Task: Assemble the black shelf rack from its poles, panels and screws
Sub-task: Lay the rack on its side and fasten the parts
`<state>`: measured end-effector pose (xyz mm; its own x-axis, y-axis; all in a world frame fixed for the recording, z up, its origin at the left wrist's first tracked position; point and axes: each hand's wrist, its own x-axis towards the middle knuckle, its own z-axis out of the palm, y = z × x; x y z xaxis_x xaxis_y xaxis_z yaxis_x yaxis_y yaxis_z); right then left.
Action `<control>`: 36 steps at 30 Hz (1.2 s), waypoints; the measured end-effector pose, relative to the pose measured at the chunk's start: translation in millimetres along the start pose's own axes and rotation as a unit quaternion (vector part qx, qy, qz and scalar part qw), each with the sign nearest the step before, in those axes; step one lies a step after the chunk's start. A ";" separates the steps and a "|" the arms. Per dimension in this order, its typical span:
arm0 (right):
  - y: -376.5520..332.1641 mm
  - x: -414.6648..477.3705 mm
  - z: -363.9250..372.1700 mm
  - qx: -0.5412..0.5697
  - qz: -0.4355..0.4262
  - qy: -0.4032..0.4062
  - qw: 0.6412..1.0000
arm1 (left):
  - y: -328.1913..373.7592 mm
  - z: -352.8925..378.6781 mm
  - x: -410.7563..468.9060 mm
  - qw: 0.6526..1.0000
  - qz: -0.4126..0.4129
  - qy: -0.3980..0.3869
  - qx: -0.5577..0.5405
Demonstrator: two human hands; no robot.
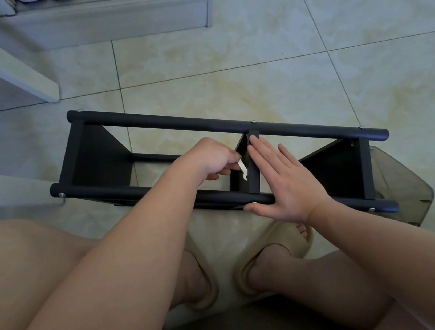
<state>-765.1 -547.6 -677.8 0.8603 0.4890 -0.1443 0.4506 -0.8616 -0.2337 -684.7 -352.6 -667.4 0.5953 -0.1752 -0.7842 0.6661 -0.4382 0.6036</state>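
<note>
Shelf rack [177,122]: lies sideways; keep middle panel [253,180] square while tightening.
Left hand [209,158]: pinches white wrench [243,170].
Right hand [286,183]: flat, fingers straight, bracing panel.

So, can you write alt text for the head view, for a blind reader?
A person's left hand pinches a small pale tool at the middle panel of a black rack lying on floor tiles; the right hand lies flat on that panel.

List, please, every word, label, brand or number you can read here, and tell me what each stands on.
None: no readable text shows on the rack, the tool in the left hand, the slippers or the floor.
</note>
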 end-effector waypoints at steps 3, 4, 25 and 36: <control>-0.1 0.6 0.3 0.000 0.002 -0.004 1.000 | 0.5 4.7 -0.8 1.000 0.001 -0.019 -0.010; -0.1 0.6 0.3 0.000 0.003 -0.004 1.000 | 0.7 6.4 -1.1 1.000 0.001 -0.019 -0.012; -1.1 -0.1 -2.1 0.002 0.004 -0.005 1.000 | -0.5 2.5 -1.2 0.997 -0.002 -0.066 0.032; -0.6 0.2 -0.9 -0.006 0.004 -0.009 1.000 | -6.4 -11.7 -0.8 0.992 0.014 -0.109 0.068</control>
<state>-765.0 -547.1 -676.8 0.8594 0.4846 -0.1630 0.4467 -0.8667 -0.2218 -684.1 -339.3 -669.0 0.4908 -0.3695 -0.7890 0.5757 -0.5422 0.6120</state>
